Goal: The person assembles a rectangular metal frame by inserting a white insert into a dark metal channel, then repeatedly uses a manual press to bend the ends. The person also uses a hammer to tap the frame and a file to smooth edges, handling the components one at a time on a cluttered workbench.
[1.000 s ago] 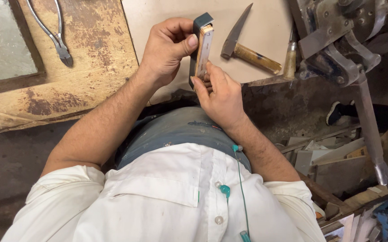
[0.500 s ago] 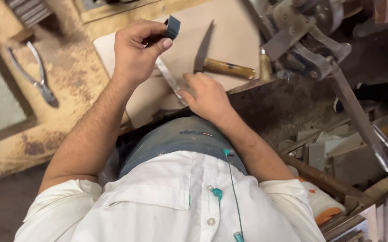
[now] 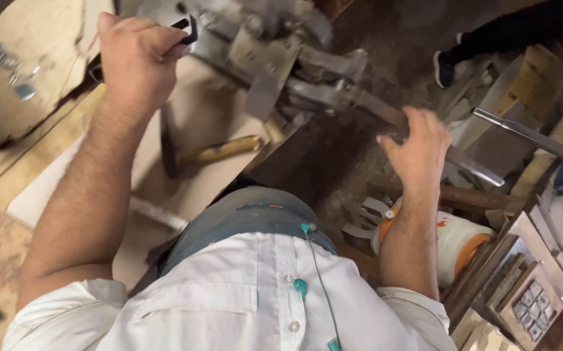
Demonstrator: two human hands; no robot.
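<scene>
My left hand is at the upper left, closed around a small dark rectangular metal piece, close to the grey metal machine on the bench. My right hand hovers at the right with fingers spread and nothing in it, just over the machine's long metal lever. A hammer with a wooden handle lies on the pale board between my arms. My white shirt fills the bottom of the view.
A white and orange plastic container stands on the floor under my right forearm. Wooden strips and boxes pile up at the right. Another person's dark shoe shows at the top right. Blurred pliers lie at the far left.
My right hand has let go of the thin strip and swung right to the lever. My left hand has carried the dark metal piece up toward the machine. The view has shifted right.
</scene>
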